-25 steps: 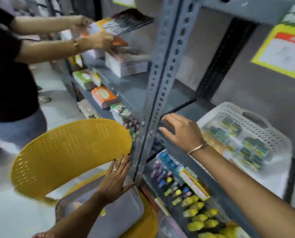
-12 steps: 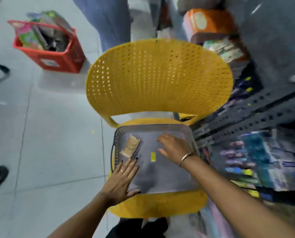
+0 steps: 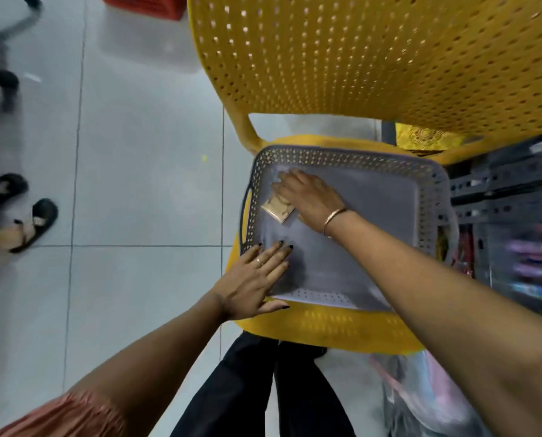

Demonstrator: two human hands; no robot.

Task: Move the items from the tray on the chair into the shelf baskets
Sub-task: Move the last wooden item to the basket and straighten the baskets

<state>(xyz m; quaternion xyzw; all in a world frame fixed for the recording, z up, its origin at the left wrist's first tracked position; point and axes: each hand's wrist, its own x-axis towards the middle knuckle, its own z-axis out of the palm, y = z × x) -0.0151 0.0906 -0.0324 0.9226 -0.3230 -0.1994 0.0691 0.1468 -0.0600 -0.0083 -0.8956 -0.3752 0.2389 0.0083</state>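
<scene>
A grey tray (image 3: 433, 197) with a perforated rim sits on the seat of a yellow chair (image 3: 326, 58), filling most of the seat. The right hand (image 3: 310, 197) reaches into the tray's corner at about ten o'clock from the tray's middle and lies over a small tan packet (image 3: 276, 208) that rests on the tray floor. The fingers cover the packet's upper part; whether they already pinch it cannot be told, since the view there is blurred. A bangle (image 3: 334, 217) circles the right wrist.

The left hand (image 3: 257, 279) lies flat and spread, palm down, over the tray's near-left corner at about seven o'clock, holding nothing, the fingertips on the tray floor and the thumb along the near rim. A ring shows on one finger.

At three o'clock from the tray stands a grey metal shelf (image 3: 499, 190) with blurred coloured goods below. At nine o'clock, well apart on the tiled floor (image 3: 137, 152), another person's sandalled feet (image 3: 39, 216) show.
</scene>
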